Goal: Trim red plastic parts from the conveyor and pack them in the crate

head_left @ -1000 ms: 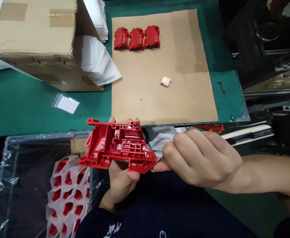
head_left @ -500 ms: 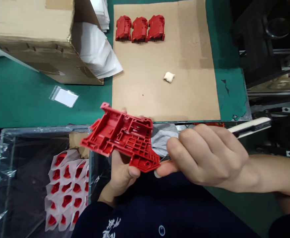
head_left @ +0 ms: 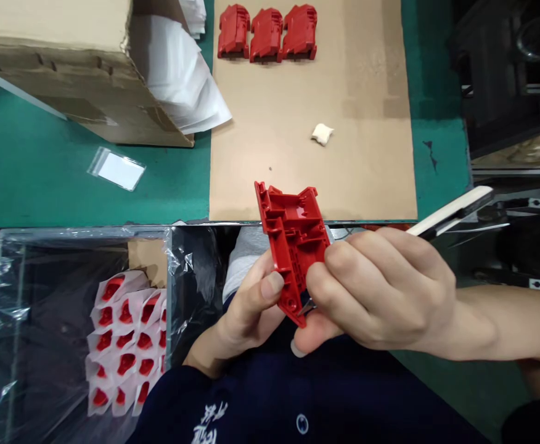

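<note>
A red moulded plastic part (head_left: 298, 237) with ribs and compartments is held tilted in front of my body. My left hand (head_left: 251, 308) grips its lower left edge, thumb on top and the other fingers mostly hidden. In my right hand (head_left: 385, 290), fingers are wrapped round a knife (head_left: 455, 209) with a pale and black handle. The handle sticks out past the knuckles to the upper right. Its thin metal blade shows at the part's lower corner, close to my right thumb. Three similar red parts (head_left: 266, 36) stand in a row at the back of the cardboard sheet (head_left: 362, 172).
A cardboard box (head_left: 113, 92) with white foam sleeves (head_left: 177, 74) stands at the left on the green table (head_left: 34, 179). A small clear bag (head_left: 117, 168) and a cream-coloured lump (head_left: 322, 134) lie nearby. Below left, a plastic-lined crate (head_left: 15, 308) contains several wrapped red parts (head_left: 126, 364).
The red part has been turned in my left hand and now stands steeper, its long side pointing up. The knife stays at its lower corner. The camera view has shifted slightly.
</note>
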Action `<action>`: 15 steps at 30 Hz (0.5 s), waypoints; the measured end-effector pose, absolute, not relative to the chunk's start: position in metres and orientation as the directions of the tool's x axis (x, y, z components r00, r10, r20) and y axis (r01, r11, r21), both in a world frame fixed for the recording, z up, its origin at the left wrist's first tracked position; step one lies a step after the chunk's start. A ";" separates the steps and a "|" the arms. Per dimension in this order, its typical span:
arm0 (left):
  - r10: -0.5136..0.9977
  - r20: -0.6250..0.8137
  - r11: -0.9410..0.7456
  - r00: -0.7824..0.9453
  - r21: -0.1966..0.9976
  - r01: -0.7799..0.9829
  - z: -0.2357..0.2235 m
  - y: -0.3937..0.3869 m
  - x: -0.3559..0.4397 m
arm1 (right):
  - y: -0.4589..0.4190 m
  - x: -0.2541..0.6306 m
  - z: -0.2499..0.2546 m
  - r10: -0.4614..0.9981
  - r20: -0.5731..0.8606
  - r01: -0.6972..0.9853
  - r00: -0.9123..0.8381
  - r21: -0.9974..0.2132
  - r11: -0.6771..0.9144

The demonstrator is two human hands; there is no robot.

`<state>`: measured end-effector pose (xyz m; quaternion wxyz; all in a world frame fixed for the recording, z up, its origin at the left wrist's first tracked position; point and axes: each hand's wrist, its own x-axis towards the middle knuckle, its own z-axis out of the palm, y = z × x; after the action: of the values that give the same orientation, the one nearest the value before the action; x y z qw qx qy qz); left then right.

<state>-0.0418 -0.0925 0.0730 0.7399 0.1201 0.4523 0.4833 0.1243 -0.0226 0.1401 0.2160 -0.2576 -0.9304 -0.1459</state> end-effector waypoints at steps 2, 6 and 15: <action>0.842 -0.531 0.480 0.093 0.660 -0.578 0.071 -0.093 -0.043 | -0.023 0.124 0.140 0.420 0.470 0.542 -0.777 0.160 0.825; 0.844 -0.535 0.461 0.034 0.692 -0.555 0.064 -0.098 -0.044 | -0.026 0.124 0.142 0.442 0.420 0.553 -0.793 0.190 0.811; 0.813 -0.581 0.478 0.038 0.629 -0.613 0.071 -0.094 -0.041 | -0.025 0.124 0.146 0.408 0.390 0.535 -0.825 0.312 0.785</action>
<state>-0.0408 -0.0945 0.0711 0.7129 0.1038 0.4805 0.5001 0.1236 -0.0246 0.1456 0.1528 -0.2529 -0.9323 -0.2086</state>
